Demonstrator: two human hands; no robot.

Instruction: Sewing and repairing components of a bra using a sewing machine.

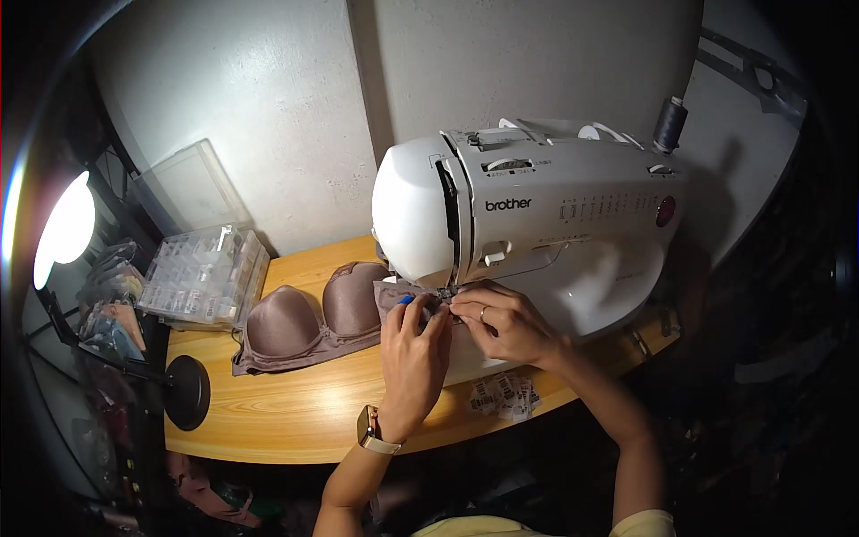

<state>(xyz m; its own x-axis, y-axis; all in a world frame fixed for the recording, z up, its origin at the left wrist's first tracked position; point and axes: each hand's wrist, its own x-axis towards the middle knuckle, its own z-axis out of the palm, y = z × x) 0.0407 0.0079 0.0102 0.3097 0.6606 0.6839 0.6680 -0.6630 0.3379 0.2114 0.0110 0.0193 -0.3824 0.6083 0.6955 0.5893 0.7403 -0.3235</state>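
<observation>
A mauve padded bra (285, 325) lies on the wooden table, cups up, its right part reaching under the head of a white Brother sewing machine (537, 201). My left hand (416, 356), with a blue piece on one finger and a watch on the wrist, pinches the fabric just in front of the needle area. Close beside it, fingertips nearly touching, my right hand (507, 322) grips the fabric edge near the presser foot; a ring is on one finger. The needle and the fabric under my fingertips are mostly hidden.
Clear plastic compartment boxes (201, 275) stand at the table's back left, by a lit lamp (67, 228) with a round black base (188, 393). Small printed labels (507, 396) lie near the front edge. A dark thread spool (670, 126) stands on the machine. A wall rises behind.
</observation>
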